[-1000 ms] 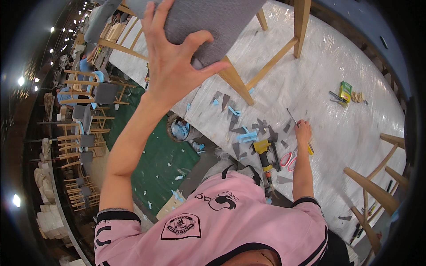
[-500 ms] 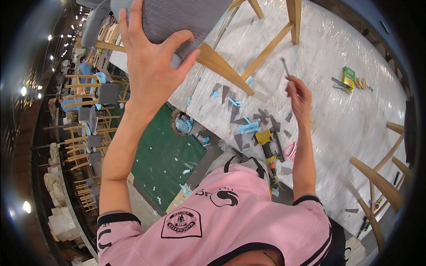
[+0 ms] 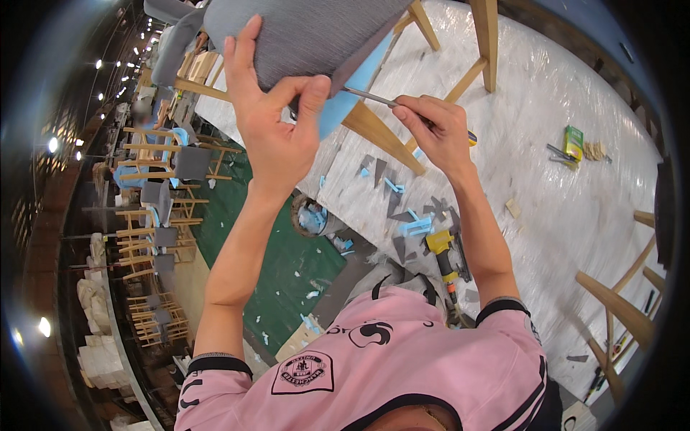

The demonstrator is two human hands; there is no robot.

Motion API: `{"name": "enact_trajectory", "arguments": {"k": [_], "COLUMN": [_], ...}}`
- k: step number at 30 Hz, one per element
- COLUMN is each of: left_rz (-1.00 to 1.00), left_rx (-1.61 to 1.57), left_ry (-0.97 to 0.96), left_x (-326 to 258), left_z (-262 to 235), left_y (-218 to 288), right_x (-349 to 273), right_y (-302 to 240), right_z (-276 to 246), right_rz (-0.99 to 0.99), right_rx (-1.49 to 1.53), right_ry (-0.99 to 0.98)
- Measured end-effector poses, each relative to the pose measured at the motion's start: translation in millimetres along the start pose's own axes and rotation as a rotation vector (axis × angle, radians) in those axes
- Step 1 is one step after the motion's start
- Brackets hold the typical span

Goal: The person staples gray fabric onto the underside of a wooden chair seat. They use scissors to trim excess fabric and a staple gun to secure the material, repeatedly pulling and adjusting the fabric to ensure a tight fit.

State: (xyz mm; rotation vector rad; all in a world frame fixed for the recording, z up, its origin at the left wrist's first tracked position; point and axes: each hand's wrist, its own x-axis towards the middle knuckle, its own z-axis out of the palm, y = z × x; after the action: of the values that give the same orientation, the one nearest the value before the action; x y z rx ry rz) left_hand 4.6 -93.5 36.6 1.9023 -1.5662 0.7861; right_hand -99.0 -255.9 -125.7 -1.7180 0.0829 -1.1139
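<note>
Grey woven fabric over a chair seat point(image 3: 316, 43), head view: upper middle of the picture, on wooden legs, one leg point(image 3: 384, 140) slanting down to the film-wrapped table point(image 3: 546, 237). Light-blue sheet point(image 3: 343, 113): beneath the seat's near edge.

Left hand point(image 3: 277, 136): at the seat's near corner; thumb and forefinger drawn close together, remaining fingers stretched along the grey cover. Whether cloth is pinched between them, cannot tell.

Right hand point(image 3: 437, 133): fingers closed around a slim metal-shafted tool point(image 3: 372, 97), its tip at the seat's lower edge, pointing toward the left thumb.

Surroundings: yellow-and-black air tool point(image 3: 444, 262), near the right forearm; blue offcuts point(image 3: 415, 227), beside it; small green-and-yellow box point(image 3: 573, 142), well apart, to the right; round bin point(image 3: 294, 210) of blue scraps, just off the table's edge.

Risks, as judged: a slip of the tip could prick the left thumb, which lies in its line; too steep a push could snag or tear the weave; a loose left hold could let the seat shift under pressure.

Changes against half a second ago: tool then over the table, clear of the seat, now at its edge; left thumb and forefinger then wider apart; blue sheet then out of sight beneath the seat, now showing.
</note>
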Motion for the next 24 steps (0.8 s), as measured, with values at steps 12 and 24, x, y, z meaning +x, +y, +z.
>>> {"name": "enact_trajectory", "arguments": {"k": [12, 24], "left_rz": [0.048, -0.22], "left_rx": [0.004, -0.236], "left_ry": [-0.006, 0.051], "left_x": [-0.6, 25.8], "left_z": [0.3, -24.9], "left_y": [-0.5, -7.6], "right_x": [20.9, 54.6], "right_y": [14.5, 7.4], "right_z": [16.7, 28.8], "right_rz": [-0.141, -0.423], "right_rx": [0.014, -0.066], "right_ry": [0.027, 0.064]}}
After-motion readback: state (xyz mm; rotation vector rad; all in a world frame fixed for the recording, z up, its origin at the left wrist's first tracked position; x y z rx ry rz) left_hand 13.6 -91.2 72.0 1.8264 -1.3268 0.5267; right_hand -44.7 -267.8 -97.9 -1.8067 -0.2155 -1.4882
